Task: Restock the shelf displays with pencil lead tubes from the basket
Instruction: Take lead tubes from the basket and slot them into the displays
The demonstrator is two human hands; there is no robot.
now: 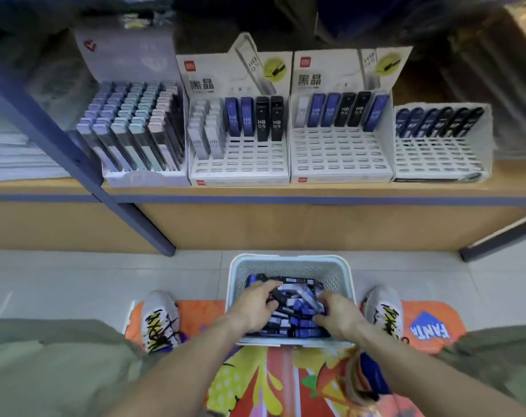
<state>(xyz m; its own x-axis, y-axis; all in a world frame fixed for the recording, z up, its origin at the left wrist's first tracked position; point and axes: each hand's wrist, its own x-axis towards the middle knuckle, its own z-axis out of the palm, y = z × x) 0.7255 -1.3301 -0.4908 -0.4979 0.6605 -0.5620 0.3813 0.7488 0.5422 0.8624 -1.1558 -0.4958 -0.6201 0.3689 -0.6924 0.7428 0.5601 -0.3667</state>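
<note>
Clearly you were far from done: above the basket [290, 263], the shelf displays [340, 139] held mostly bare slots. Your left hand [252, 308] gripped a dark tube among the pencil lead tubes [288, 319] piled there; your right hand [336, 317] curled round others.

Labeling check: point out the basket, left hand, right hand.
basket [288, 260]: head view, far rim.
left hand [251, 308]: head view, back of hand.
right hand [340, 316]: head view, back of hand.
</note>
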